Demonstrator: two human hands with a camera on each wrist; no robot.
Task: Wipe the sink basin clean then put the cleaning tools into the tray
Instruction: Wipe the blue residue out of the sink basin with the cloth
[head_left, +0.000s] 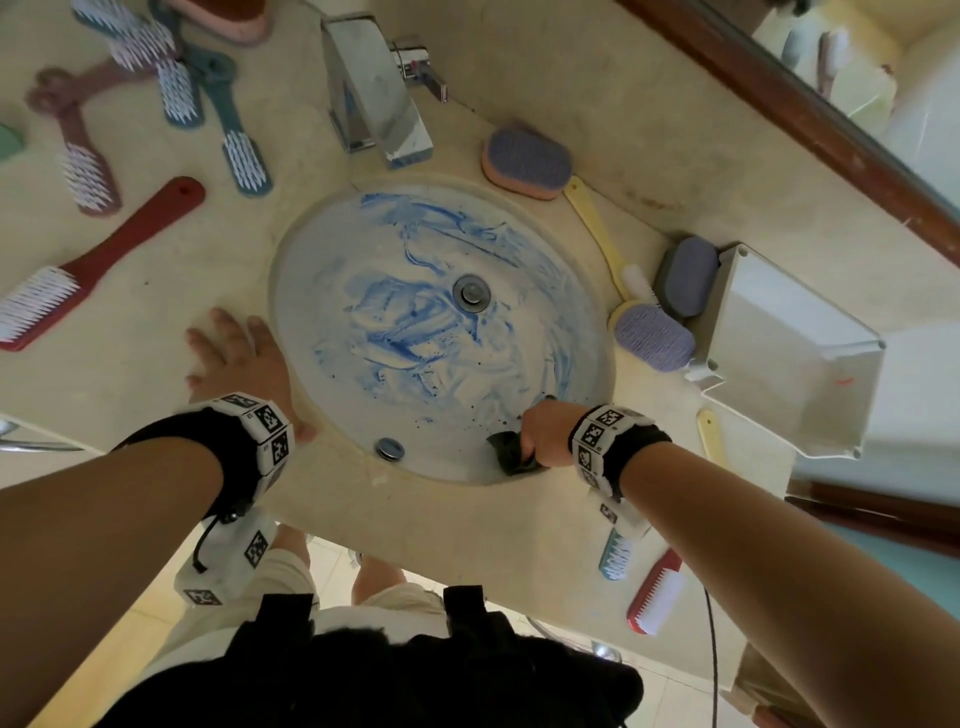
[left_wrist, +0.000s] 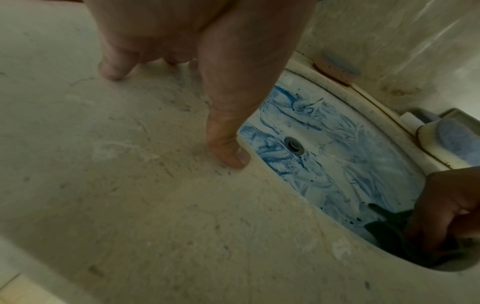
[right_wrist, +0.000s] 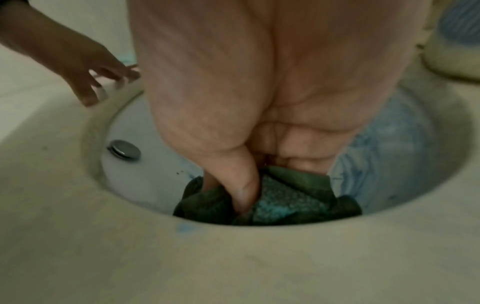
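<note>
The round white sink basin (head_left: 332, 291) is smeared with blue streaks around its drain (head_left: 471, 292). My right hand (head_left: 548, 434) grips a dark green cloth (head_left: 511, 452) (right_wrist: 291, 199) and presses it against the near wall of the basin (right_wrist: 145, 181), beside the overflow cap (head_left: 389, 448) (right_wrist: 124, 152). My left hand (head_left: 236, 358) (left_wrist: 182, 72) lies flat with spread fingers on the beige counter (head_left: 156, 332) just left of the basin's rim (left_wrist: 298, 191). The empty white tray (head_left: 810, 415) sits on the counter to the right of the sink.
A chrome tap (head_left: 374, 88) stands behind the basin. Several brushes lie at the far left, among them a red one (head_left: 98, 260). Purple scrub pads (head_left: 527, 163) and a yellow-handled brush (head_left: 654, 332) lie between basin and tray. More brushes (head_left: 654, 592) lie at the near right edge.
</note>
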